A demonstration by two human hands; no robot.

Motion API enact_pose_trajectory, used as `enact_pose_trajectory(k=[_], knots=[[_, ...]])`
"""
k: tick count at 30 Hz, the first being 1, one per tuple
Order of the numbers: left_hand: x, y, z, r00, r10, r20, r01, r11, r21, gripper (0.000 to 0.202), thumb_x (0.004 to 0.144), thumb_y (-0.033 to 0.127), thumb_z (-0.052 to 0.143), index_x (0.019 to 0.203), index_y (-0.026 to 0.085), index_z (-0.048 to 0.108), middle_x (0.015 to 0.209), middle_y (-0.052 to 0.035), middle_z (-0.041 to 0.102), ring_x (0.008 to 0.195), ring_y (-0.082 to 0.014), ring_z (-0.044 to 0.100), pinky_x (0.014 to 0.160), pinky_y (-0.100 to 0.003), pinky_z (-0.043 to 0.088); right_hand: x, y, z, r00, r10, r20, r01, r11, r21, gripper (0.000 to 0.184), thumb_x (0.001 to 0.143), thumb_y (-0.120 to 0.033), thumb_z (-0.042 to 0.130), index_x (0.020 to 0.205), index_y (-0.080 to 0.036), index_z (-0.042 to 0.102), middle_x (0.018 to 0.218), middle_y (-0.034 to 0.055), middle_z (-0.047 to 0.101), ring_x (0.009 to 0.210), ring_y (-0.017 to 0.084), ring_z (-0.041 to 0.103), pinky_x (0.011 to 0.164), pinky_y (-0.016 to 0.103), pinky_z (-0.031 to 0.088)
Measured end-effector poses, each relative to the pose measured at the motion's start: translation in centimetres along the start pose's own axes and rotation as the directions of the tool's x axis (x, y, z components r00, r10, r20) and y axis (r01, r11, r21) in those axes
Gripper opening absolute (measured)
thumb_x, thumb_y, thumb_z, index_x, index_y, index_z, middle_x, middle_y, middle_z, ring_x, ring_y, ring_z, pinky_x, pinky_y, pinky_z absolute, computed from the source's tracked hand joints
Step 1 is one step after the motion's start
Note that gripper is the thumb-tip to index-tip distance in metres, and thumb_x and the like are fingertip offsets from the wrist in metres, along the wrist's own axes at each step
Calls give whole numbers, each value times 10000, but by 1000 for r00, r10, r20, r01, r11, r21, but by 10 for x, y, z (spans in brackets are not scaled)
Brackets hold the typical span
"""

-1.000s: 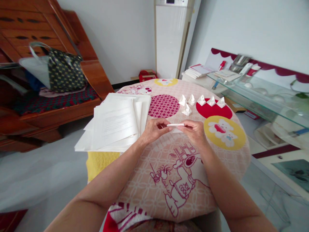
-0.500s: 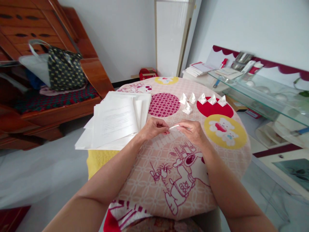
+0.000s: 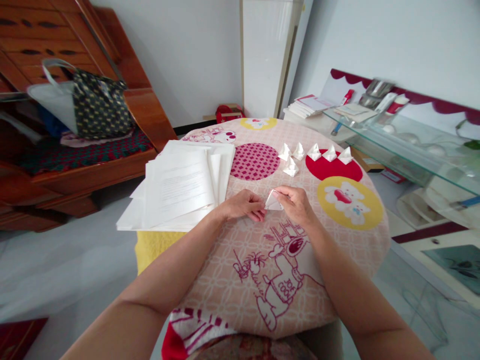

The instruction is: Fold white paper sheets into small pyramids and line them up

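Note:
A small piece of folded white paper [image 3: 273, 204], triangular in outline, is held just above the tablecloth [image 3: 221, 270]. My right hand [image 3: 296, 204] pinches it from the right, thumb and fingers covering its upper right part. At the paper's left corner, the curled fingers of my left hand [image 3: 245, 205] close on the edge. Beyond my hands stand several folded white paper boats [image 3: 290, 168], some on the cloth's red patch. To the left lies a stack of white sheets [image 3: 180, 187], the top one printed.
A glass shelf [image 3: 420, 150] with metal pots and papers is on the right. Against the left wall, a wooden bench [image 3: 93, 170] carries a dark patterned bag [image 3: 99, 105]. A tall white cabinet [image 3: 268, 55] stands behind the table.
The folded paper has turned from edge-on to showing its triangular face. My left hand has dropped slightly, and its fingers have shifted at the paper's left side.

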State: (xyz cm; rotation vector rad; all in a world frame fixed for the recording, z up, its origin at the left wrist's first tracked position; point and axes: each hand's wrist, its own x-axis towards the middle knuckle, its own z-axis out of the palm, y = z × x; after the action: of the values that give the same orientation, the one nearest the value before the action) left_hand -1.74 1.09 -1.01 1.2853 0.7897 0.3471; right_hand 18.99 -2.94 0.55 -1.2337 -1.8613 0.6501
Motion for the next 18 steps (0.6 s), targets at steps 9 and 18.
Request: enact_pose_trajectory(k=[9, 18], knots=[[-5, 2, 8, 997, -50, 54, 54, 995, -88, 253, 798, 333, 819, 745, 107, 719, 696, -80, 757, 645, -131, 730, 631, -218, 574, 0, -4, -2, 999, 36, 2, -36, 999, -8, 337, 916, -387, 537, 672, -171, 625, 605, -8, 512, 617, 141, 460, 567, 263, 339], [-6, 2, 12, 996, -39, 80, 48, 992, -116, 257, 722, 337, 866, 751, 123, 727, 744, -81, 774, 665, -137, 735, 621, -214, 579, 0, -5, -3, 996, 92, 1, -92, 996, 24, 309, 869, -351, 550, 627, -173, 625, 577, -4, 511, 606, 145, 469, 545, 265, 339]])
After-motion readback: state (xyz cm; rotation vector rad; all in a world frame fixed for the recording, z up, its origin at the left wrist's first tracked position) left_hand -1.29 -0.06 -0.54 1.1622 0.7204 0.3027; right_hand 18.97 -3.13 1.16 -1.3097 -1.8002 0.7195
